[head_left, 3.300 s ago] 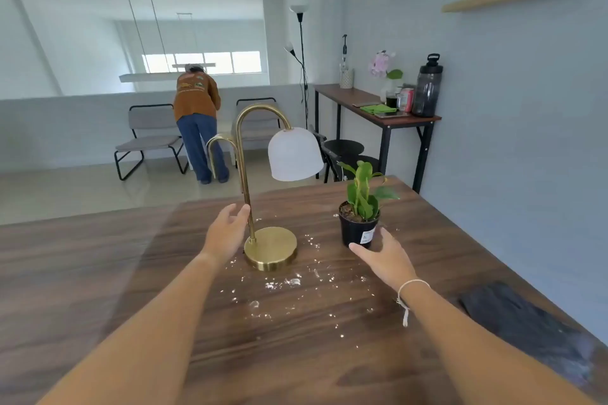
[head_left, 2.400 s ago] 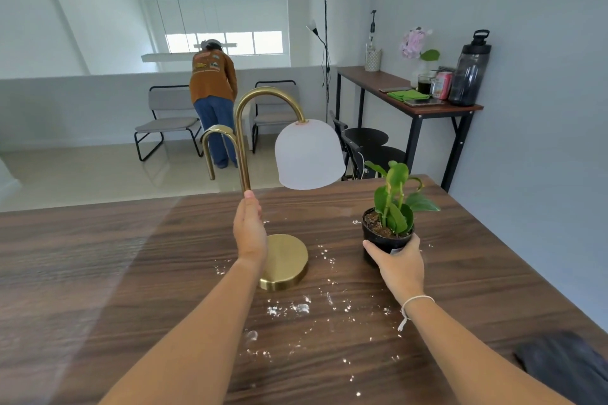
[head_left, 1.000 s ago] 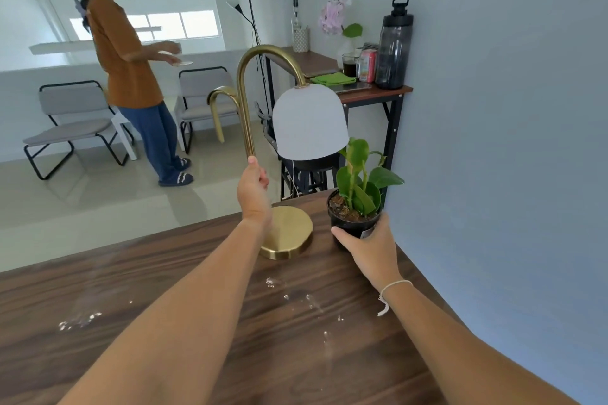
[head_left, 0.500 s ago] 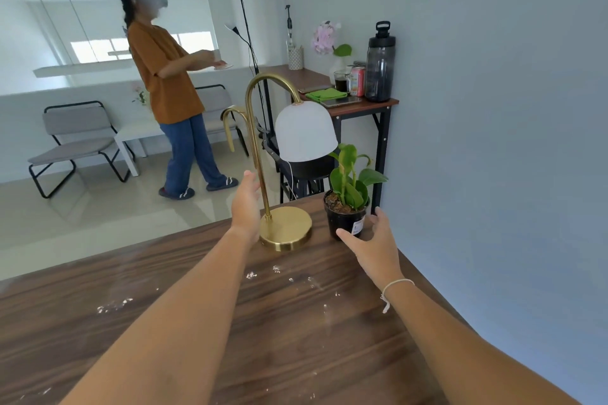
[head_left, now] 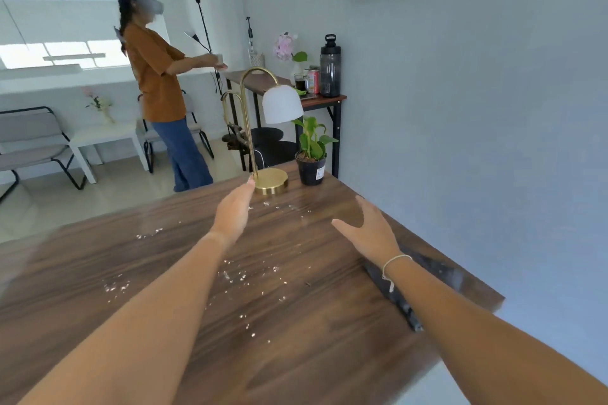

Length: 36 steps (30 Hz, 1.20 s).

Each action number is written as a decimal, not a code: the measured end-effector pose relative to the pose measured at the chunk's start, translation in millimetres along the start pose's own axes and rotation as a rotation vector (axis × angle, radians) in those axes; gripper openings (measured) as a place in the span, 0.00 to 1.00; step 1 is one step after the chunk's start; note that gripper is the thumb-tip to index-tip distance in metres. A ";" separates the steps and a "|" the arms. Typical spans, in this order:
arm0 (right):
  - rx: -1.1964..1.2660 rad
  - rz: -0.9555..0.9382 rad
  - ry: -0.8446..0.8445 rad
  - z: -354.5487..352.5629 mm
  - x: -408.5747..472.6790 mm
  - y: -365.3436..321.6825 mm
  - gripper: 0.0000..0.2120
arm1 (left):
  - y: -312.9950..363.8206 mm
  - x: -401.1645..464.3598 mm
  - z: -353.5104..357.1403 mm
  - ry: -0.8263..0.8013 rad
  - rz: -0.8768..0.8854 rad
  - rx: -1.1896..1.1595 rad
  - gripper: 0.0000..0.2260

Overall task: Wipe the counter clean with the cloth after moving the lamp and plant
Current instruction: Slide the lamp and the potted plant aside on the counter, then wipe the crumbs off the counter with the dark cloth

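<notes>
**Lamp and plant set aside; wiping not begun**

The lamp (head_left: 270, 128) and plant (head_left: 311, 154) stand at the counter's (head_left: 312, 322) far corner, the lamp base just beyond the left hand's (head_left: 234, 210) fingertips. Both hands are spread and hold nothing. The dark cloth (head_left: 427, 276) lies partly under the right hand (head_left: 370, 232) and its wrist, not yet grasped. White crumbs (head_left: 250, 276) lie scattered nearer than both hands' fingers, so the wiping itself looks wholly undone.
</notes>
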State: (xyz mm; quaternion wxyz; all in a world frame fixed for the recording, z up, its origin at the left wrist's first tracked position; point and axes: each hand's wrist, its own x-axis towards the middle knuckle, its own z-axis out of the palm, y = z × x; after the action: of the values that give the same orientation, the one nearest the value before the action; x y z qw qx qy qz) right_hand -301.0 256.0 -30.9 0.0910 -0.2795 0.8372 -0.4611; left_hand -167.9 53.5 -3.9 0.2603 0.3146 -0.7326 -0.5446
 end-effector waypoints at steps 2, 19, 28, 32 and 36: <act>-0.091 0.000 -0.021 -10.5 -28.9 10.5 0.36 | -6.9 -32.5 -1.2 -0.037 0.048 0.100 0.25; -0.757 -0.010 -0.008 -32.7 -79.7 77.4 0.32 | -79.2 -189.1 -42.0 0.057 0.173 0.970 0.31; -0.828 -0.023 -0.141 -30.0 -63.7 76.1 0.29 | -86.9 -241.5 -28.6 0.183 -0.001 0.982 0.36; -0.891 -0.129 -0.088 -30.8 -59.9 71.1 0.20 | -94.5 -240.8 -30.1 0.185 -0.029 0.989 0.31; -0.848 -0.173 -0.058 -33.8 -50.0 73.5 0.19 | -94.4 -237.4 -31.9 0.180 -0.034 1.005 0.34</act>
State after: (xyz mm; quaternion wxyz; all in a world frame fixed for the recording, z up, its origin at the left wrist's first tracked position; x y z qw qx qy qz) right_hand -301.8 338.8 -77.8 -0.0476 -0.3741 0.9232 -0.0742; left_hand 30.1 190.3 -95.2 0.1300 0.4584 -0.8735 -0.1000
